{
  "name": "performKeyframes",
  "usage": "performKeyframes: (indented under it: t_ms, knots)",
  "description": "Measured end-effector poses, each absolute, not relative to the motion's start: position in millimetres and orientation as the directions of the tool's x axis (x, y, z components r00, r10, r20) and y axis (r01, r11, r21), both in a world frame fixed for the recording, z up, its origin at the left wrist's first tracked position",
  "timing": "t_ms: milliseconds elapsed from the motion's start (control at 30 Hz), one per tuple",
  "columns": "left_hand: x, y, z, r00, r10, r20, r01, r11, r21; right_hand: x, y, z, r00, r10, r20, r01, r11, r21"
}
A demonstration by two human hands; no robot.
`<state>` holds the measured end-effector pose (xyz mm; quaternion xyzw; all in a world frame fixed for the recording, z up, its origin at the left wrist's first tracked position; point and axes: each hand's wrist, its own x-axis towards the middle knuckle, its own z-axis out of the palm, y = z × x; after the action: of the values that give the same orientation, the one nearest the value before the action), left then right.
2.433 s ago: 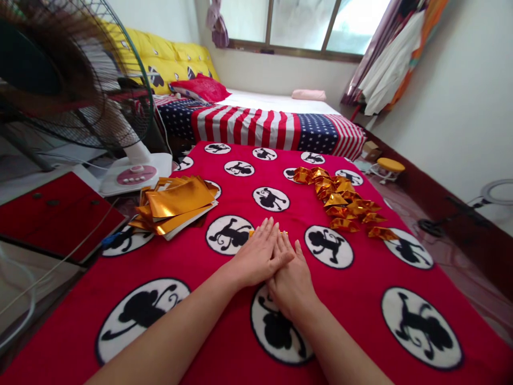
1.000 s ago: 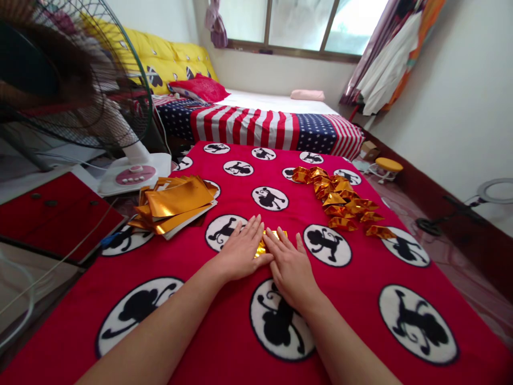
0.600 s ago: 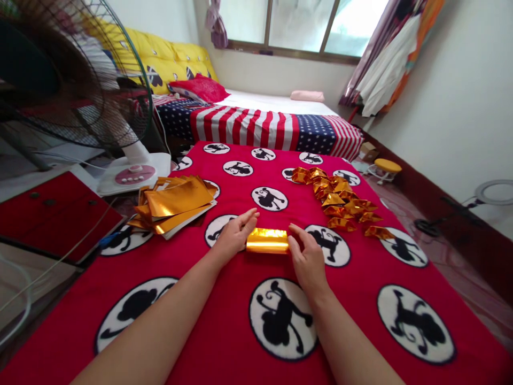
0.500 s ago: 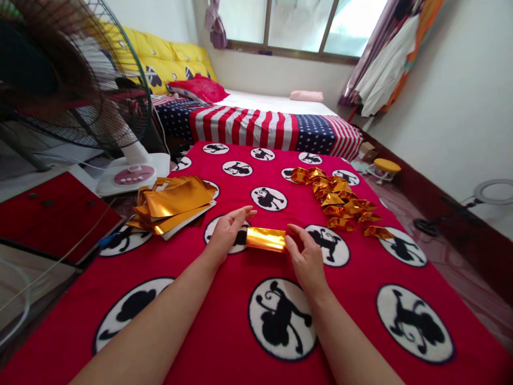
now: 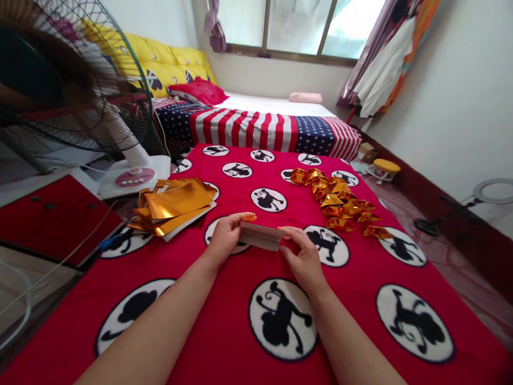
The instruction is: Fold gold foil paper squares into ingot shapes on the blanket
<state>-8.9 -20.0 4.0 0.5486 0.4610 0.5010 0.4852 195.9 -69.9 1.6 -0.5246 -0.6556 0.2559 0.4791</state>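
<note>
A small folded paper strip [image 5: 261, 237] shows its pale, dull side and spans the gap between my hands. My left hand [image 5: 227, 231] pinches its left end, fingers closed and pointing right. At the right end, my right hand [image 5: 300, 254] grips the strip between thumb and fingers. Both hands are just above a red cloth [image 5: 216, 331] printed with black figures in white circles. To the left lies a loose stack of gold foil sheets [image 5: 178, 202]. Several folded gold foil pieces [image 5: 334, 200] are grouped on the right, touching or close together.
A fan [image 5: 76, 80] with a white base [image 5: 134, 174] stands at the left, beside a red panel [image 5: 52, 214]. Beyond the cloth is a bed [image 5: 256, 128] with a striped cover. A yellow stool [image 5: 387, 165] is on the floor at the right.
The strip between my hands showed its shiny gold side and now shows its pale side. My left hand, apart from the strip's end before, has closed on it.
</note>
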Motion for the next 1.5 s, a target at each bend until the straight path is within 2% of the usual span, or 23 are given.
performKeyframes:
  t_ms: [167,267,367,467,533,633,800,1000,1067,1167,1300,1400,1500]
  knots:
    - [-10,-19,3,0.112,0.987,0.117,0.076,-0.126,0.989,192,-69,2,0.074,0.927,0.367,0.461,0.294,-0.837]
    - [-9,-19,4,0.091,0.990,0.107,0.026,-0.109,0.994,191,-68,1,0.150,0.931,0.333,0.388,0.255,-0.886]
    - [-7,-19,7,0.048,0.994,0.096,-0.107,-0.090,0.990,191,-68,1,0.266,0.945,0.193,0.170,0.152,-0.974]
    - [-7,-20,9,0.054,0.993,0.107,-0.224,-0.092,0.970,188,-68,2,0.310,0.948,0.073,-0.095,0.107,-0.990]
    - [-6,-22,10,0.106,0.987,0.120,-0.241,-0.092,0.966,184,-69,3,0.300,0.954,0.029,-0.213,0.097,-0.972]
    - [-5,-23,10,0.190,0.975,0.118,-0.210,-0.077,0.975,175,-71,7,0.245,0.970,-0.009,-0.298,0.067,-0.952]
    - [0,-25,14,0.257,0.958,0.126,-0.174,-0.083,0.981,161,-74,12,0.139,0.990,-0.011,-0.324,0.035,-0.945]
    - [4,-33,17,0.221,0.975,0.006,-0.221,0.044,0.974,155,-75,10,0.005,1.000,0.000,-0.285,0.002,-0.959]
    - [5,-34,17,0.207,0.978,-0.034,-0.237,0.084,0.968,158,-75,10,0.015,0.999,0.051,-0.252,0.053,-0.966]
    - [4,-33,17,0.176,0.982,-0.067,-0.183,0.100,0.978,165,-73,10,0.120,0.981,0.152,-0.193,0.174,-0.966]
    - [3,-31,15,0.245,0.970,-0.002,-0.051,0.015,0.999,174,-70,9,0.196,0.963,0.186,-0.145,0.216,-0.966]
    - [4,-31,15,0.335,0.940,0.063,0.063,-0.089,0.994,176,-70,10,0.167,0.972,0.165,-0.132,0.188,-0.973]
    - [4,-32,17,0.385,0.921,0.067,0.115,-0.119,0.986,176,-70,9,0.173,0.979,0.112,-0.120,0.134,-0.984]
